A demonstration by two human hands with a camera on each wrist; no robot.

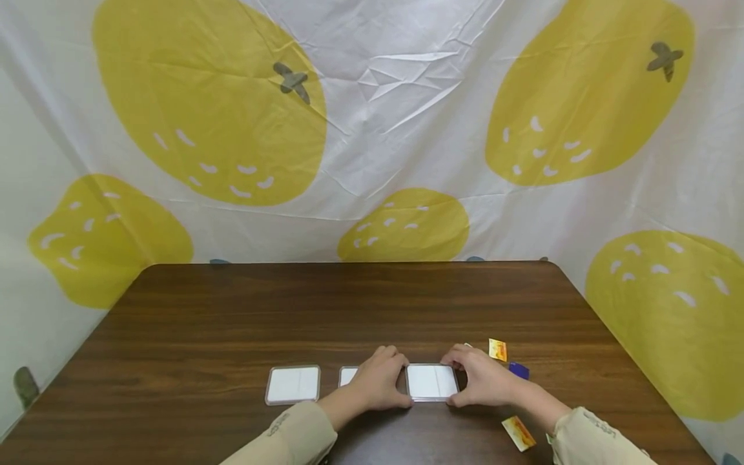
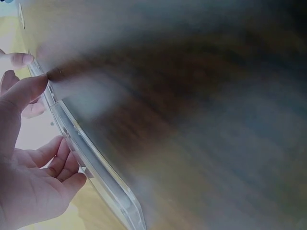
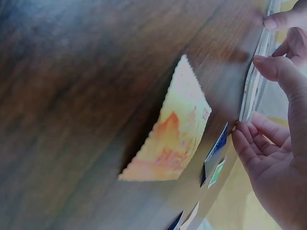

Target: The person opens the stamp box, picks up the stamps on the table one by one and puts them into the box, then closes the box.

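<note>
Both hands are at a flat clear plastic case (image 1: pixel 431 382) with a white insert, lying on the table. My left hand (image 1: pixel 378 381) holds its left side between thumb and fingers. On the opposite side, my right hand (image 1: pixel 485 380) grips the right edge, thumb at the near corner and fingers at the far one. The right wrist view shows the case (image 3: pixel 249 91) edge-on between the right thumb and fingers. A second such case (image 1: pixel 347 376) is partly hidden behind the left hand; its edge (image 2: pixel 96 163) appears close up in the left wrist view.
A third white-filled case (image 1: pixel 293 385) lies at the left. Around the right forearm lie small stamps with toothed edges: an orange-yellow one (image 1: pixel 518 433) in front, another orange-yellow one (image 1: pixel 497 349) behind, and a dark blue one (image 1: pixel 518 370). A lemon-print cloth (image 1: pixel 372 129) hangs behind the table.
</note>
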